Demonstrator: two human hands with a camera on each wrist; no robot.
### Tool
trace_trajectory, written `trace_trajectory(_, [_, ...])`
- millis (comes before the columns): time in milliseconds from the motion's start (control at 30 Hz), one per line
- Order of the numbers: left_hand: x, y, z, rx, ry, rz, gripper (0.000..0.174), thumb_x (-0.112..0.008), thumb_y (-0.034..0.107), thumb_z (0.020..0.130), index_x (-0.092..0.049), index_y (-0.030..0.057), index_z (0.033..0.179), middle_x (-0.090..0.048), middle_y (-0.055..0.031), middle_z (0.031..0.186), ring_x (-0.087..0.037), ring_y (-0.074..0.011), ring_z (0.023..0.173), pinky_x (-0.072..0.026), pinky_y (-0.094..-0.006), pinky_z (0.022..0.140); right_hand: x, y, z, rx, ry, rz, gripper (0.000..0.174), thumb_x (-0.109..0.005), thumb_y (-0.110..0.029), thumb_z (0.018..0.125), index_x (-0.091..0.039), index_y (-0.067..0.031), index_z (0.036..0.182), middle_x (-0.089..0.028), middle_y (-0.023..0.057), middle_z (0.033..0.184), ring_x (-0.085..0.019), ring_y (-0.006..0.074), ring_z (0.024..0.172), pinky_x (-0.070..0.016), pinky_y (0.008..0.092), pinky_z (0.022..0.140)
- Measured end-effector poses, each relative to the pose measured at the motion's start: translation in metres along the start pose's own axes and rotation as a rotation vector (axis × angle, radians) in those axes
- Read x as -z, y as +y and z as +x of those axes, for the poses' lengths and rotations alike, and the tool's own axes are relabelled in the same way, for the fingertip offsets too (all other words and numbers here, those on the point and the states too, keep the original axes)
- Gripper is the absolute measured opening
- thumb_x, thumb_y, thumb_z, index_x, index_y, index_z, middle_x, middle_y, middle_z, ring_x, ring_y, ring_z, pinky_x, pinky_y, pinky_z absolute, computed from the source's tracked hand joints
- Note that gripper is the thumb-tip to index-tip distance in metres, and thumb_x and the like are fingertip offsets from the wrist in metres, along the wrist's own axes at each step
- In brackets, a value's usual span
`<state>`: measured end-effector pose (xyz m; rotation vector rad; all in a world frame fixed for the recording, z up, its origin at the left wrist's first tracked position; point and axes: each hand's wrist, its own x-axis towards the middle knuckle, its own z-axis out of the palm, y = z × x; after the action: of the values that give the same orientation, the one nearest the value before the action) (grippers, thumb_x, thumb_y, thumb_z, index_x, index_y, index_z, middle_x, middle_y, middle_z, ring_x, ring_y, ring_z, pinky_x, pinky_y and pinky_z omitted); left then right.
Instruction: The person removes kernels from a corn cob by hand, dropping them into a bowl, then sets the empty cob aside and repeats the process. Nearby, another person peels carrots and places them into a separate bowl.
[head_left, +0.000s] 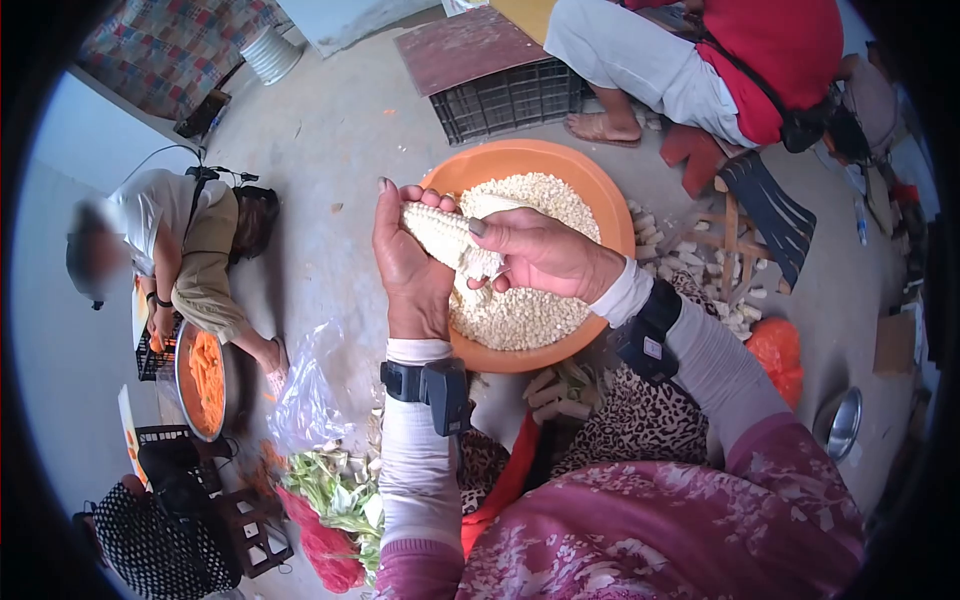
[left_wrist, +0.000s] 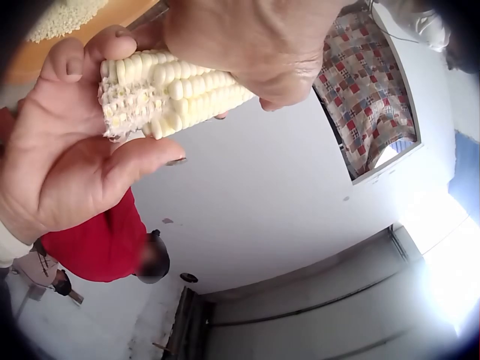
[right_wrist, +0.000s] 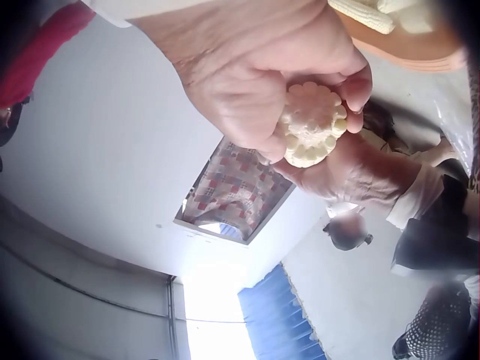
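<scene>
A pale corn cob [head_left: 438, 232], partly stripped of kernels, lies across both hands above an orange basin [head_left: 618, 205] of loose kernels [head_left: 530, 320]. The left hand [head_left: 415, 265] cradles it, fingers curled round its far side and thumb raised. The right hand [head_left: 550, 258] grips the stripped end, thumb against the cob. In the left wrist view, rows of kernels remain on the cob [left_wrist: 202, 94] between the left hand [left_wrist: 255, 45] and the right hand [left_wrist: 67, 157]. The right wrist view shows the cob's round end [right_wrist: 311, 124] between the right hand [right_wrist: 247, 82] and left hand [right_wrist: 360, 172].
Another cob [head_left: 490, 204] lies in the basin. Stripped cobs [head_left: 700, 270] and a wooden stool [head_left: 735, 240] are at right. Husks [head_left: 335, 490] and a clear plastic bag [head_left: 305, 400] lie at left. Other people sit nearby, one beside a metal bowl of orange pieces [head_left: 207, 385].
</scene>
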<state>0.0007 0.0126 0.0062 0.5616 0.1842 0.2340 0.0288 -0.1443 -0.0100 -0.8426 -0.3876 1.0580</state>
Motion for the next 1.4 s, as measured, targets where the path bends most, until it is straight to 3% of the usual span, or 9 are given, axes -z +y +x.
trace_trajectory(300, [0.001, 0.001, 0.002, 0.003, 0.138, -0.004, 0.031, -0.053, 0.033, 0.09, -0.049, 0.0083, 0.073, -0.053, -0.006, 0.065, -0.054, -0.0198, 0.063, -0.0474, -0.0314, 0.061, -0.005, 0.005, 0.002, 0.051, 0.004, -0.07, 0.048, -0.063, -0.023, 0.085, -0.044, 0.0025, 0.121, -0.056, 0.0043, 0.098, -0.057, 0.0143, 0.084, -0.0423, 0.0222, 0.068])
trace_trajectory(533, [0.0, -0.003, 0.001, -0.025, 0.199, 0.121, 0.028, -0.054, 0.032, 0.089, -0.05, 0.0085, 0.074, -0.054, -0.0051, 0.065, -0.056, -0.019, 0.066, -0.0489, -0.0326, 0.062, -0.012, 0.003, -0.001, -0.032, 0.029, 0.158, 0.042, -0.055, -0.029, 0.09, -0.044, -0.0043, 0.122, -0.055, 0.0024, 0.099, -0.056, 0.0135, 0.083, -0.0427, 0.0234, 0.063])
trace_trajectory(600, [0.0, -0.004, 0.002, -0.025, 0.225, 0.151, 0.028, -0.053, 0.032, 0.089, -0.05, 0.0081, 0.075, -0.054, -0.0053, 0.066, -0.056, -0.0191, 0.066, -0.0491, -0.0326, 0.062, -0.018, 0.001, -0.002, 0.009, 0.095, 0.202, 0.033, -0.053, -0.034, 0.091, -0.052, -0.0038, 0.106, -0.054, 0.0019, 0.093, -0.053, 0.0116, 0.074, -0.0402, 0.0239, 0.057])
trace_trajectory(633, [0.001, -0.004, 0.003, -0.027, 0.219, 0.157, 0.028, -0.053, 0.032, 0.089, -0.049, 0.008, 0.075, -0.054, -0.0054, 0.066, -0.056, -0.0193, 0.066, -0.0492, -0.0323, 0.062, -0.015, 0.004, 0.0, 0.008, 0.095, 0.202, 0.033, -0.053, -0.034, 0.091, -0.052, -0.0038, 0.106, -0.054, 0.0019, 0.093, -0.053, 0.0116, 0.074, -0.0402, 0.0239, 0.057])
trace_trajectory(700, [0.003, -0.004, 0.003, -0.029, 0.214, 0.16, 0.028, -0.053, 0.032, 0.089, -0.049, 0.0079, 0.075, -0.054, -0.0056, 0.066, -0.056, -0.0194, 0.066, -0.0493, -0.0321, 0.062, -0.007, 0.011, 0.004, 0.026, 0.034, 0.142, 0.037, -0.05, -0.027, 0.093, -0.045, -0.0051, 0.122, -0.054, 0.0037, 0.1, -0.056, 0.0151, 0.08, -0.0431, 0.0242, 0.062])
trace_trajectory(1100, [-0.003, -0.001, 0.001, -0.055, 0.288, 0.129, 0.027, -0.05, 0.027, 0.091, -0.048, 0.0032, 0.079, -0.052, -0.0083, 0.065, -0.054, -0.0197, 0.062, -0.0481, -0.0317, 0.058, -0.006, 0.015, 0.004, 0.044, -0.011, 0.216, 0.043, -0.05, -0.019, 0.092, -0.037, -0.0022, 0.13, -0.052, 0.0058, 0.113, -0.054, 0.0184, 0.089, -0.0444, 0.0286, 0.07])
trace_trajectory(1200, [-0.002, -0.002, 0.002, -0.073, 0.312, 0.143, 0.026, -0.05, 0.027, 0.091, -0.048, 0.003, 0.08, -0.052, -0.0084, 0.065, -0.054, -0.0197, 0.062, -0.048, -0.0318, 0.057, -0.012, 0.006, 0.002, 0.014, 0.019, 0.284, 0.032, -0.052, -0.024, 0.092, -0.05, -0.0048, 0.117, -0.054, 0.0031, 0.108, -0.053, 0.0129, 0.085, -0.0443, 0.0292, 0.069])
trace_trajectory(1267, [0.001, -0.004, 0.003, -0.05, 0.261, 0.197, 0.026, -0.053, 0.029, 0.09, -0.049, 0.0062, 0.078, -0.053, -0.006, 0.067, -0.055, -0.0187, 0.066, -0.0488, -0.0308, 0.063, -0.023, 0.0, -0.001, 0.028, 0.059, 0.227, 0.032, -0.052, -0.026, 0.092, -0.051, -0.0061, 0.117, -0.054, 0.002, 0.107, -0.053, 0.0115, 0.084, -0.0442, 0.0284, 0.069])
trace_trajectory(1400, [0.002, -0.008, 0.005, -0.056, 0.274, 0.239, 0.026, -0.052, 0.028, 0.09, -0.048, 0.0057, 0.077, -0.053, -0.0064, 0.067, -0.055, -0.0189, 0.066, -0.0488, -0.031, 0.063, -0.014, 0.009, 0.004, 0.024, 0.127, 0.059, 0.033, -0.053, -0.026, 0.092, -0.051, -0.0053, 0.117, -0.054, 0.0007, 0.103, -0.052, 0.0092, 0.082, -0.044, 0.0262, 0.067])
